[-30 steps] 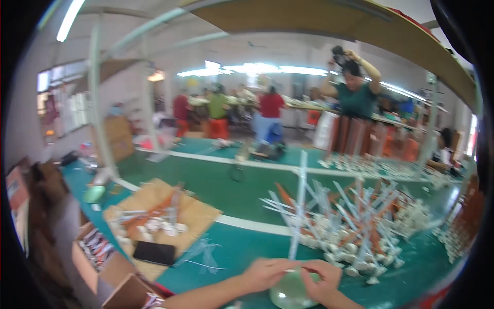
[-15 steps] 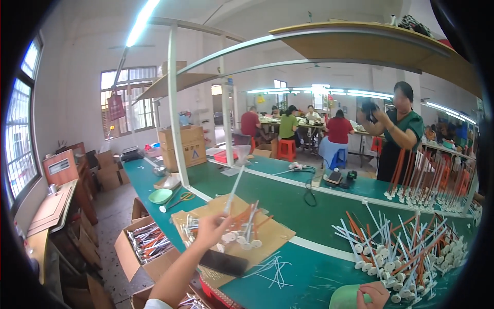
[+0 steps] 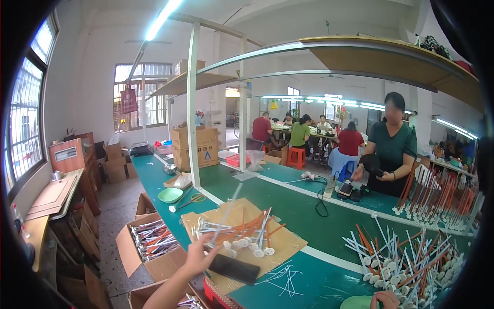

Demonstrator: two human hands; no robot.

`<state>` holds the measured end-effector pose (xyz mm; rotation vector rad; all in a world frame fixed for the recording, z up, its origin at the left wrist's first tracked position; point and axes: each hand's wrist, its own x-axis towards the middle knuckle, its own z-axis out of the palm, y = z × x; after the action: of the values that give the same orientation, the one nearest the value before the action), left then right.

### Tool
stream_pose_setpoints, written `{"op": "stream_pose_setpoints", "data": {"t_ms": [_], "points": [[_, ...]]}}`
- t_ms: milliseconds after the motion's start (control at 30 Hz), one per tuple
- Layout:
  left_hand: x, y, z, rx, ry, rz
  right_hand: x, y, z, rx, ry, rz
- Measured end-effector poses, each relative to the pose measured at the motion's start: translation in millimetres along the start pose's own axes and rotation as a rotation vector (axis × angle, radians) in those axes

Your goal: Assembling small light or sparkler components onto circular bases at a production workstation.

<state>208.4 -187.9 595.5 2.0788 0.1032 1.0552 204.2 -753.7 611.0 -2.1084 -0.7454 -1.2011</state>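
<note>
Green tabletop (image 3: 288, 216) stretches ahead of you in the head view, and your left hand (image 3: 198, 257) reaches over a sheet of brown cardboard (image 3: 247, 226) at its near edge, fingers pinched around a thin white rod (image 3: 226, 213) that slants up and away from the hand. Just beside that hand, on the cardboard, lies a loose pile of white and orange rods with round ends (image 3: 247, 237), and a flat black pad (image 3: 234, 269) rests near your wrist. Your right hand (image 3: 385, 299) sits at the bottom edge of the picture, touching the rim of a green bowl (image 3: 357, 303); whether it grips the bowl cannot be told. Close above it spreads a second heap of rods (image 3: 406, 257). Across the table, a person in a green top (image 3: 393, 149) stands handling a dark object.
</note>
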Motion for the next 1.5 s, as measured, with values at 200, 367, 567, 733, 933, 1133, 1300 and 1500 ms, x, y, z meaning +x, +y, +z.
{"op": "stream_pose_setpoints", "data": {"t_ms": [200,367,567,733,933,1133,1300,1500], "points": [[13,-1,23,0.147,-0.046,0.118,-5,8,-1,-0.028,0.048,-0.071],[19,-16,15,0.303,0.108,0.26,-5,7,-1,-0.058,0.073,-0.095],[-42,87,27,-0.046,-0.319,0.244,9,-5,-11,0.002,0.027,-0.058],[-110,199,48,-0.484,-0.991,0.075,6,-14,-14,0.274,-0.387,0.151],[-130,234,87,-0.398,-1.25,0.476,-36,-8,-2,0.643,-0.805,0.099],[-125,201,102,-0.627,-0.957,0.452,-16,1,-14,0.497,-0.947,-0.281],[-64,176,37,-0.307,-0.493,0.496,-4,-24,-15,0.889,-0.622,0.208],[53,-55,-30,0.393,0.311,0.125,-8,-10,-26,0.534,-0.493,0.449]]}}
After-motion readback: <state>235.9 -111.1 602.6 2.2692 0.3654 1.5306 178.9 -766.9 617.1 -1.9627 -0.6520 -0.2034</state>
